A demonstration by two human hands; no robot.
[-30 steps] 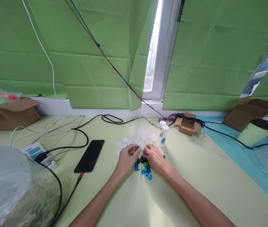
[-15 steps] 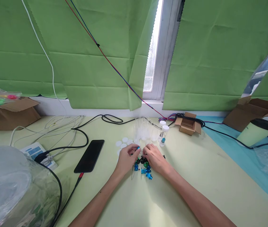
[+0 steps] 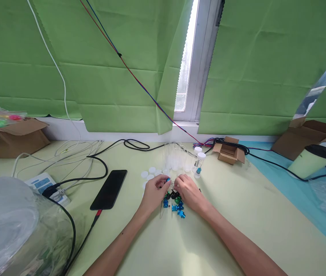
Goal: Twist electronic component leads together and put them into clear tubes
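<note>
My left hand (image 3: 153, 191) is closed, pinching a small blue metallic fitting (image 3: 167, 179) between thumb and index finger. Close beside it, my right hand (image 3: 190, 192) has its fingers drawn together over some thin wire-like pieces (image 3: 172, 184); whatever it grips is too small to make out. Below and between both hands lie several blue fittings (image 3: 181, 214), along with green ones (image 3: 177, 200) and black ones (image 3: 174, 194). A thin metal pin (image 3: 160, 211) shows by my left wrist. Round white caps (image 3: 144, 174) are scattered just behind my left hand.
Clear tubes (image 3: 176, 157) stand behind my hands; one capped tube (image 3: 199, 165) has a blue piece inside. A phone (image 3: 109, 190) lies left, near a power strip (image 3: 46, 186). A small cardboard box (image 3: 228, 151) and a green cup (image 3: 308, 163) are at right.
My right hand has shifted very slightly, its fingers still bunched. My left hand keeps its place with the blue fitting.
</note>
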